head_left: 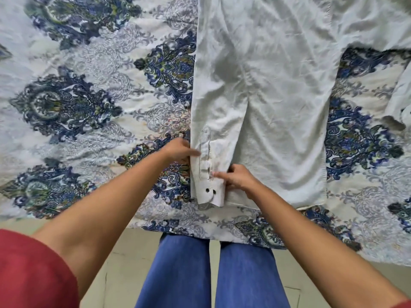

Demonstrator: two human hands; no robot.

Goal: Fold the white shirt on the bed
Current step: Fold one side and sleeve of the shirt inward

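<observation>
The white shirt point(278, 96) lies flat on the bed, running from the near edge to the top of the view. One sleeve point(213, 121) is folded along the shirt's left side, its cuff point(210, 192) with two dark buttons at the near hem. My left hand point(180, 151) pinches the sleeve's left edge just above the cuff. On the sleeve's right side, my right hand point(239, 177) presses down beside the cuff with the index finger pointing left. The other sleeve point(398, 101) trails off at the right edge.
The bed carries a white bedsheet point(93, 112) with a blue and green ornamental print. Its near edge hangs over a pale tiled floor point(124, 267). My legs in blue trousers point(213, 274) stand against the bed's edge.
</observation>
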